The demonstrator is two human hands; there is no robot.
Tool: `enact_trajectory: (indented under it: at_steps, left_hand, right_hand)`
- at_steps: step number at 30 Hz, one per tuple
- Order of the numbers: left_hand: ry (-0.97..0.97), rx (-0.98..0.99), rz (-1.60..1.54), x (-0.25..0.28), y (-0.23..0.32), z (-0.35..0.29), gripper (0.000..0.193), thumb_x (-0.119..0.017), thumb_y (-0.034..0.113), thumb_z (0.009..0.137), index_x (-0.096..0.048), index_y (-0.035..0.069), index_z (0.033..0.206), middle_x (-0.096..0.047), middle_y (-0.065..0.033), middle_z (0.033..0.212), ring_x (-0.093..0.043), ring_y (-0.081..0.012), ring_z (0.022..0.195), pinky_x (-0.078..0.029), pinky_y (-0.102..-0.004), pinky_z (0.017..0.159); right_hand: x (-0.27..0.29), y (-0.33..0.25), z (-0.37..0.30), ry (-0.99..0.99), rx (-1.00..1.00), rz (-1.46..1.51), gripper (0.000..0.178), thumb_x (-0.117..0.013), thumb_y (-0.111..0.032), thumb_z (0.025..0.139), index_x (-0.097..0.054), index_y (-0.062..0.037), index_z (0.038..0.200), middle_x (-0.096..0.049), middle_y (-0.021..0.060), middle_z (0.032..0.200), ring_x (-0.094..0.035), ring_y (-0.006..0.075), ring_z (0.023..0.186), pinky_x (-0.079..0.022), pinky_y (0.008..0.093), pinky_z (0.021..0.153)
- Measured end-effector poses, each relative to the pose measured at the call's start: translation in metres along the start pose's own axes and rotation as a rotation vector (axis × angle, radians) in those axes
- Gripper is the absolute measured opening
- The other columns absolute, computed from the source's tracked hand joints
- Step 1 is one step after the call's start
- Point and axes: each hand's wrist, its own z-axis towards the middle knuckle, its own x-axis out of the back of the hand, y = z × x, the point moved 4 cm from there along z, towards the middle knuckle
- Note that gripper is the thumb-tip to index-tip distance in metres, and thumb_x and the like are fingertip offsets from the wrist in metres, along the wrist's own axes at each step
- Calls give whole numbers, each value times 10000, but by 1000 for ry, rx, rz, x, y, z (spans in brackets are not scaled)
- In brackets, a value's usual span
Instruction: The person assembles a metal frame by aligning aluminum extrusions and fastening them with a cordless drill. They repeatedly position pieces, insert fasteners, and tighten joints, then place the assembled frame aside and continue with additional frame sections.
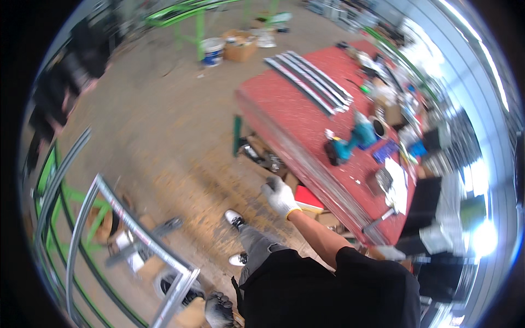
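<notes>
My right hand [280, 198], in a white work glove with grey fingertips, hangs beside the near edge of a red-topped table [295, 136]. Its fingers look curled, and no object shows in them. Low in the view, my left hand [219, 310] wears a grey-coated glove with the fingers bent in; whatever they may hold is hidden. Close to its left stands an angled frame of silver metal profile [143, 232], with a gap between hand and frame. Several long profile strips [309, 82] lie side by side on the table. A teal power tool [350, 143] rests nearer me.
Clutter lines the table's far right side, with a hammer [378, 220] near its corner. Boxes and a red item [309, 198] sit under the table. Green racks [90, 205] with curved profiles stand left. A white bucket [212, 52] and cardboard box [239, 46] are farther off.
</notes>
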Motion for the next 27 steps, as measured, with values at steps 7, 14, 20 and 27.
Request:
enact_trajectory:
  at_steps: [7,14,20,27]
  left_hand:
    - [-117,281,185,-121,38,1,184,-636,169,1018,-565,50,1139,-447,28,798,-450,-87,646,-401,-232,540]
    - [-224,150,185,-176,64,1,344,-652,215,1030,-555,18,1294,-415,36,778,-400,-84,618,-342,-221,489]
    - [-179,109,200,-197,55,-2,326,-616,235,1055,-529,34,1297,-378,32,763,-375,-94,611,-331,-247,478]
    - [-248,80,271,-204,51,-7,230,-570,281,1059,-588,55,1097,-424,9,773,-412,-124,608,-360,-270,489]
  right_hand:
    - [184,58,2,720,-179,11,502,-703,-287,908,-620,-3,1313,-737,223,1061,-722,408,1020,-553,468,931]
    - [248,39,77,791,-97,75,549,-765,-334,873,-647,-80,1345,-740,226,1191,-727,387,1106,-553,440,973]
    - [255,35,112,776,53,63,456,-820,-278,846,-711,-100,1252,-778,154,1076,-754,349,1010,-569,401,913]
    - [271,1,119,584,435,260,462,-732,-55,838,-724,-82,1299,-763,134,1225,-741,232,1095,-552,333,947]
